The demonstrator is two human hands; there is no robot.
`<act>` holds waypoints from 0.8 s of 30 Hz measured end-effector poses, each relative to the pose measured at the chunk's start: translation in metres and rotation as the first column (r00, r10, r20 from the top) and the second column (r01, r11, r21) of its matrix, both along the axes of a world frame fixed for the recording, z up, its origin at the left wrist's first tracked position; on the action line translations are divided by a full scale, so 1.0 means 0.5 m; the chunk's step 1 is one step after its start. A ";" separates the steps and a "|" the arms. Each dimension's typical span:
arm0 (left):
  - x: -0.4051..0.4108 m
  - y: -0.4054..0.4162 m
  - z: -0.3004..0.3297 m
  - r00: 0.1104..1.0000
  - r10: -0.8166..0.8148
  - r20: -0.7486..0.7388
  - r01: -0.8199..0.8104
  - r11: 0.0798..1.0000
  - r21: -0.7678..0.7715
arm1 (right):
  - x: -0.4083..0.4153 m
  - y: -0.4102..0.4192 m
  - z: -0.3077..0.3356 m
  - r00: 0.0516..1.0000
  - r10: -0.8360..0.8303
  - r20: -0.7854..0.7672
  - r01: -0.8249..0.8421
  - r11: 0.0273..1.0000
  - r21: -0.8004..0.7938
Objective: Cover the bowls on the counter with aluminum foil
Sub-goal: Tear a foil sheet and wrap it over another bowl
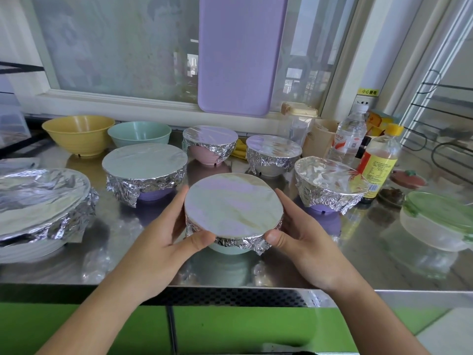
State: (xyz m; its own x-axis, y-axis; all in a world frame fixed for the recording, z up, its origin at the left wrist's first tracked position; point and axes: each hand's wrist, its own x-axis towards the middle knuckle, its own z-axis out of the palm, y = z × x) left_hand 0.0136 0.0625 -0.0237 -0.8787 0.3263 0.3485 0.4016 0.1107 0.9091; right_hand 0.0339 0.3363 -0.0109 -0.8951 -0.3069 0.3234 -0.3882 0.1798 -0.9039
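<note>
Your left hand (166, 226) and right hand (297, 226) are clamped on opposite sides of the foil-topped pale green bowl (233, 213) at the front of the steel surface (332, 265), thumbs pressing the crimped foil under its rim. This one looks nearly finished. Five more bowls stand wrapped: a large white one (38, 201) at left, two purple (144, 170) (327, 183), a pink (210, 142), a pale one (272, 155). The yellow bowl (78, 133) and the mint bowl (139, 133) at the back remain uncovered.
</note>
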 end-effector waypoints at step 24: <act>0.040 0.028 0.013 0.990 0.136 -0.028 -0.138 0.989 -0.060 | 0.030 -0.049 0.014 0.982 -0.189 0.001 0.189 0.981 0.041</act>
State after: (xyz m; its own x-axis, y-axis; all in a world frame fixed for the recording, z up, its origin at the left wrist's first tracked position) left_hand 0.0336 0.0767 -0.0170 -0.9083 0.2252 0.3526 0.4002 0.2219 0.8892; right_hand 0.0489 0.3117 -0.0038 -0.9396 -0.1450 0.3101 -0.3398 0.2859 -0.8960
